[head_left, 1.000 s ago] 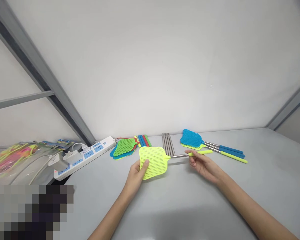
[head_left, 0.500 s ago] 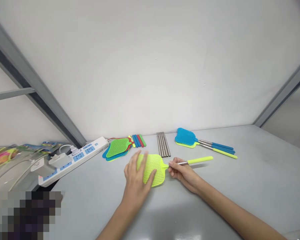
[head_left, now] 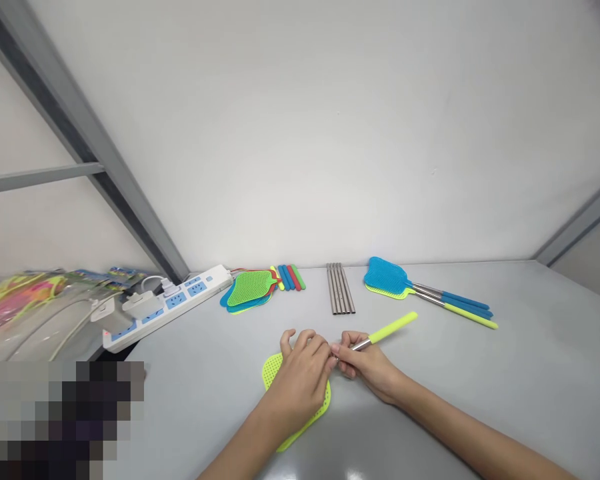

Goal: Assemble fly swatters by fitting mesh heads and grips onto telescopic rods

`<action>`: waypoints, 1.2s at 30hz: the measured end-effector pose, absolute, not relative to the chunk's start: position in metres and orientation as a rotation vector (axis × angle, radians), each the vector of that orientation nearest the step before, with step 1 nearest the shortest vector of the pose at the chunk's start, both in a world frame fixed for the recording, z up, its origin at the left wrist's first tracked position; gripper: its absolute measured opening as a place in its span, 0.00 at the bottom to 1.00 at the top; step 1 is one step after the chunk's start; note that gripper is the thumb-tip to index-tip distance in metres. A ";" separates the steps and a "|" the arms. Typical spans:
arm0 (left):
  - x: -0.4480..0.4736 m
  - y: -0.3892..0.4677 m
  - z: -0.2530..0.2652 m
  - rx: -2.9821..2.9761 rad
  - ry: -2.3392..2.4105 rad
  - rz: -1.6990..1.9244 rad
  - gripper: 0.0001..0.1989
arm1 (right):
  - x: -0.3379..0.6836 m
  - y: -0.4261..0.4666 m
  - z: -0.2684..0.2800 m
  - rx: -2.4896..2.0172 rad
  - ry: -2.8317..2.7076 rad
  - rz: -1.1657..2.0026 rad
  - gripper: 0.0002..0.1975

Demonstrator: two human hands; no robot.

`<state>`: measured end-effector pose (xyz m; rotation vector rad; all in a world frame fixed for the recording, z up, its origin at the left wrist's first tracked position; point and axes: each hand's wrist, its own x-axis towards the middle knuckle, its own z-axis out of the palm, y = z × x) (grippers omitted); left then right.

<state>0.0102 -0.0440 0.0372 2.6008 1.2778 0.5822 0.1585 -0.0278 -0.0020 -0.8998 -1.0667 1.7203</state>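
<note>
A yellow-green fly swatter (head_left: 273,369) with a perforated head, a metal rod and a yellow grip is held between my hands, its head low on the left and its grip up to the right. My left hand (head_left: 305,373) lies across the head, with thumb and forefinger pinched at the neck where the rod joins; the joint itself is hidden by the fingers. My right hand (head_left: 363,360) closes its thumb and fingers round the metal rod just below the grip.
Swatter heads (head_left: 250,288) are stacked at the back left beside coloured grips (head_left: 291,277). Several metal rods (head_left: 340,289) lie side by side behind my hands. Assembled swatters (head_left: 387,275) rest at the back right. A power strip (head_left: 175,303) with plugs and cables runs along the left.
My left hand has slid from the swatter's head to its neck and closed there. The swatter has tilted, head lower and nearer, grip angled up. The view has shifted slightly left.
</note>
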 end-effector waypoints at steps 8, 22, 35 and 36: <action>0.012 -0.039 0.034 2.571 1.234 0.611 0.12 | 0.159 -0.031 0.002 -0.876 -1.023 1.753 0.15; 0.007 -0.029 0.039 2.549 1.068 0.585 0.12 | 0.159 -0.036 0.003 -0.875 -0.850 1.841 0.16; 0.001 -0.023 0.042 2.632 1.133 0.508 0.13 | 0.167 -0.027 0.002 -0.848 -0.808 1.824 0.16; 0.001 -0.024 0.042 2.635 1.133 0.507 0.13 | 0.167 -0.027 0.002 -0.850 -0.815 1.826 0.16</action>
